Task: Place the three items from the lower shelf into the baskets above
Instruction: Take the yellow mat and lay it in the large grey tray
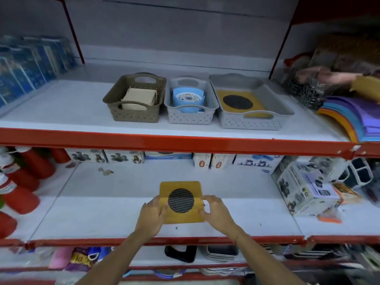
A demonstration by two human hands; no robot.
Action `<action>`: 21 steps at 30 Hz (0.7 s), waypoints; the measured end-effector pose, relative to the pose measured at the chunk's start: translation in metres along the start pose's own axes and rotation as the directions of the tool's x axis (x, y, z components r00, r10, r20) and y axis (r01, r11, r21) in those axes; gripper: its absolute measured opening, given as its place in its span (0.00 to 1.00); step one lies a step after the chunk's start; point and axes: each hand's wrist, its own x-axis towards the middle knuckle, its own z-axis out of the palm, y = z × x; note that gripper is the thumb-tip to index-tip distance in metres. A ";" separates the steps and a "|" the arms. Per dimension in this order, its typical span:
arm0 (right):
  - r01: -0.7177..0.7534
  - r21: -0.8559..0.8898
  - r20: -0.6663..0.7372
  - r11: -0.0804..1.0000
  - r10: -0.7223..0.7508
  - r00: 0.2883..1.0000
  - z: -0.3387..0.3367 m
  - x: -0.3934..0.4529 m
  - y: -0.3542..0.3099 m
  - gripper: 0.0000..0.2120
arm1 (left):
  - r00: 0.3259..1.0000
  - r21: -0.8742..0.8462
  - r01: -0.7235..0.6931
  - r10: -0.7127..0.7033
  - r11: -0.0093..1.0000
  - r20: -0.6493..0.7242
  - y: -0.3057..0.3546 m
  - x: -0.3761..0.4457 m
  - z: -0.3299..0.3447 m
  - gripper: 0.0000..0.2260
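A yellow square card with a round black mesh disc [181, 200] lies on the lower shelf [102, 212], near its front edge. My left hand [153, 212] grips its left side and my right hand [216, 210] grips its right side. On the upper shelf stand three baskets in a row. The brown basket [134, 115] holds a beige block. The small grey basket [190, 118] holds a blue round item. The wide grey basket [253, 122] holds another yellow card with a black mesh disc [238, 101].
Red bottles [22, 182] lie at the lower shelf's left. Boxes [304, 192] sit at its right and along its back. Blue packets [30, 62] stand at the upper left, coloured sheets [349, 120] and a wire rack at the upper right. A red rail [185, 142] fronts the upper shelf.
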 end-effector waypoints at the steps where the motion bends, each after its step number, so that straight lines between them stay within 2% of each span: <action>1: -0.046 -0.053 0.072 0.998 0.050 0.996 0.006 0.003 0.009 0.29 | 0.996 0.042 0.065 -0.068 0.997 0.057 -0.009 0.003 0.005 0.24; 4: -0.093 -0.193 0.170 0.977 0.126 0.977 0.018 0.012 0.027 0.43 | 0.964 0.167 0.143 -0.176 0.976 0.202 -0.029 0.008 0.017 0.30; 8: -0.062 -0.217 0.218 0.974 0.110 0.970 0.023 0.022 0.031 0.49 | 0.965 0.186 0.109 -0.149 0.976 0.216 -0.041 0.011 0.024 0.36; 14: -0.008 -0.199 0.211 0.980 0.050 0.976 0.029 0.029 0.034 0.56 | 0.967 0.084 0.001 -0.022 0.996 0.253 -0.038 0.014 0.022 0.51; 21: 0.035 -0.125 0.205 0.992 -0.008 0.979 0.032 0.032 0.038 0.54 | 0.985 -0.170 0.114 -0.089 0.979 0.148 -0.024 0.022 0.028 0.54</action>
